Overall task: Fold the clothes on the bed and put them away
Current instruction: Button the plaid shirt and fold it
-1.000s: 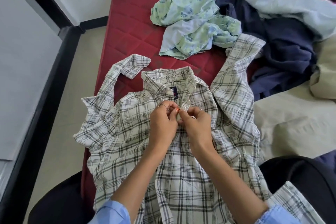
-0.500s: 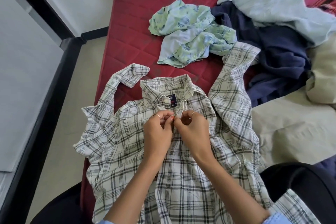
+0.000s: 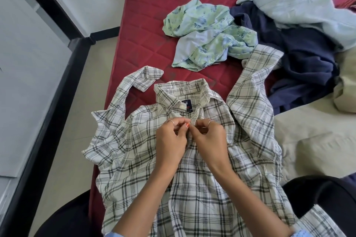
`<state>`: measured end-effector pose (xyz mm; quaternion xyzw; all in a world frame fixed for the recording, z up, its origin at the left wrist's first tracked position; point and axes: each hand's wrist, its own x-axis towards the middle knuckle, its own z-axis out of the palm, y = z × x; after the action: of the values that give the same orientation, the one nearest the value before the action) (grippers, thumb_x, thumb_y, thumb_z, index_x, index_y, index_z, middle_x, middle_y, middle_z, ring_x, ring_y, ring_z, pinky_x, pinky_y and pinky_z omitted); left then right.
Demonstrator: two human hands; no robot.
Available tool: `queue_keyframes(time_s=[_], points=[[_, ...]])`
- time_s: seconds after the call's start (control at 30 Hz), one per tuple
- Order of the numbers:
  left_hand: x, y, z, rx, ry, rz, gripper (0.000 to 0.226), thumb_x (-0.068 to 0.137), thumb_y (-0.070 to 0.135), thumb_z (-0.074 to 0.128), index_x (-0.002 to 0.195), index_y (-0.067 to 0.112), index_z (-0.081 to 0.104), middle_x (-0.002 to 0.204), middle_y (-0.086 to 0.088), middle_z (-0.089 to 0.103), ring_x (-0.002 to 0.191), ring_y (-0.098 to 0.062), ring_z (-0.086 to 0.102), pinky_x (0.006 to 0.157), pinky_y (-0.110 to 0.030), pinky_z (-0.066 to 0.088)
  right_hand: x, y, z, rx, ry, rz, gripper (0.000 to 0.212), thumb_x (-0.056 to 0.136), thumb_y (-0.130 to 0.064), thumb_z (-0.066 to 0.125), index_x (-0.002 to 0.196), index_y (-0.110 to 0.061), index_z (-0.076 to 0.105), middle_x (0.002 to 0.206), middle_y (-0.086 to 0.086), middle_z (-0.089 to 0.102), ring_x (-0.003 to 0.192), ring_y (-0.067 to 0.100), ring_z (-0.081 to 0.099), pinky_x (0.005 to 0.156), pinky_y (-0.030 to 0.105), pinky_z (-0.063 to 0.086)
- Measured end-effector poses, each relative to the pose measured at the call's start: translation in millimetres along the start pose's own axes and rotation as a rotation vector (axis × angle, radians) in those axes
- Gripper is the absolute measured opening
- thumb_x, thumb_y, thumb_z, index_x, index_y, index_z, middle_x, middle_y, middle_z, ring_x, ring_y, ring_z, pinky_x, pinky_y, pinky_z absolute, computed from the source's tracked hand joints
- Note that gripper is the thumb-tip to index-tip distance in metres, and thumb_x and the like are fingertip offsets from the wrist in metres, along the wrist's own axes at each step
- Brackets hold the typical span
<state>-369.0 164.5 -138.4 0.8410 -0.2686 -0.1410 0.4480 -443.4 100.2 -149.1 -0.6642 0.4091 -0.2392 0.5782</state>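
Observation:
A white plaid shirt (image 3: 134, 152) lies face up at the near edge of the red bed (image 3: 154, 25), collar away from me, sleeves spread to both sides. My left hand (image 3: 171, 140) and my right hand (image 3: 209, 138) meet at the front placket just below the collar. Each pinches the shirt's edge there with thumb and fingertips. Further back lie a crumpled green floral garment (image 3: 204, 34), a dark navy garment (image 3: 304, 59) and a pale blue garment (image 3: 300, 5).
Beige cloth (image 3: 312, 136) covers the bed at the right. A black frame (image 3: 38, 121) and white panels run along the left, with pale floor (image 3: 77, 121) between them and the bed. My dark-clad knees show at the bottom.
The view has tilted so the shirt sits lower in frame. Both hands stay together at the placket below the collar, fingers working slightly.

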Motion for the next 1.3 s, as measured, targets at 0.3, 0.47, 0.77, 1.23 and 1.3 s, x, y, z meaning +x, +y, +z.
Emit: queue_keyframes(time_s=[0.3,0.47,0.77,1.23,1.3], points=[[6,0,-2,-0.102,-0.03,-0.129,0.016,0.089,0.011,0.066,0.099,0.02,0.075,0.086,0.012,0.072,0.075,0.008,0.066,0.061,-0.009,0.051,2,9,4,0.196,0.028,0.062,0.024,0.098,-0.024,0.052,0.091,-0.014,0.073,0.078,0.012,0.073,0.077,0.037,0.068,0.073,0.055,0.056],[12,0,-5,-0.104,-0.044,-0.147,0.014,0.086,0.012,0.07,0.097,0.021,0.072,0.085,0.009,0.073,0.074,0.004,0.067,0.063,-0.009,0.051,7,11,4,0.225,0.016,0.118,0.015,0.096,-0.017,0.057,0.095,-0.012,0.071,0.083,0.004,0.074,0.082,0.019,0.071,0.081,0.043,0.058],[2,0,0,-0.103,0.025,-0.222,0.009,0.091,0.024,0.064,0.089,0.022,0.072,0.077,0.013,0.07,0.069,0.004,0.065,0.057,-0.007,0.047,5,10,2,0.178,-0.044,0.104,0.007,0.091,-0.014,0.064,0.086,-0.011,0.068,0.077,0.011,0.071,0.071,0.022,0.067,0.069,0.035,0.057],[9,9,8,-0.18,0.135,-0.281,0.012,0.089,0.014,0.066,0.081,0.022,0.063,0.074,0.004,0.069,0.065,-0.003,0.066,0.054,-0.013,0.05,-1,10,13,-0.116,-0.009,-0.185,0.005,0.095,-0.019,0.058,0.091,-0.016,0.06,0.085,-0.001,0.063,0.074,0.007,0.06,0.065,0.022,0.051],[9,9,6,-0.197,0.126,-0.255,0.014,0.09,0.013,0.064,0.081,0.023,0.06,0.077,0.004,0.069,0.068,-0.003,0.066,0.056,-0.013,0.05,-1,10,13,-0.108,-0.018,-0.191,0.007,0.095,-0.02,0.058,0.09,-0.015,0.059,0.084,-0.001,0.063,0.071,0.009,0.058,0.062,0.023,0.05]])
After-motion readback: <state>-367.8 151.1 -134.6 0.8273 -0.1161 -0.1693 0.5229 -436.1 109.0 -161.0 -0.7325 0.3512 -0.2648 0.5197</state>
